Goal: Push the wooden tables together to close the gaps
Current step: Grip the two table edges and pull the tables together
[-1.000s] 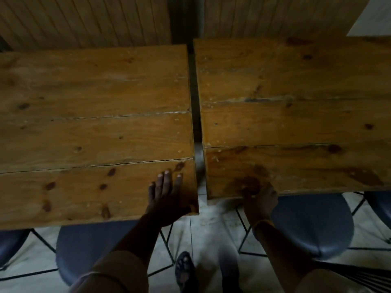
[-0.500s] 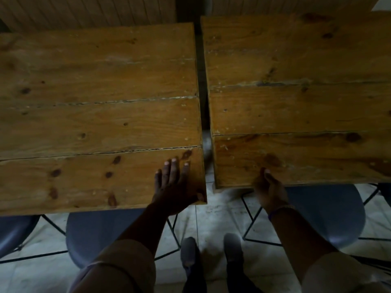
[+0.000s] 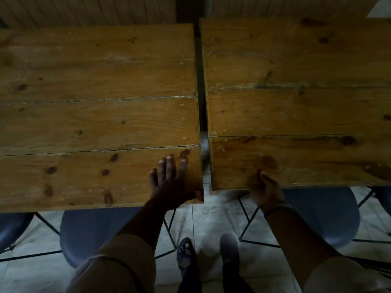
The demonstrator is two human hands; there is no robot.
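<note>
Two plank-topped wooden tables stand side by side, the left table (image 3: 95, 123) and the right table (image 3: 296, 113), with a narrow dark gap between them. The left table's near edge sits closer to me than the right one's. My left hand (image 3: 171, 185) lies flat on the left table's near right corner, fingers spread, thumb hooked at the corner edge. My right hand (image 3: 265, 190) grips the near edge of the right table close to its left corner, thumb on top and fingers underneath.
Grey-blue chairs on black wire legs are tucked under both tables: one (image 3: 91, 233) at the left, one (image 3: 321, 216) at the right. My feet (image 3: 188, 256) stand on the pale tiled floor. A wood-panelled wall (image 3: 84, 9) runs behind the tables.
The gap between the tables has narrowed slightly since a second ago. Both hands keep their places on the table corners; the view has shifted a little.
</note>
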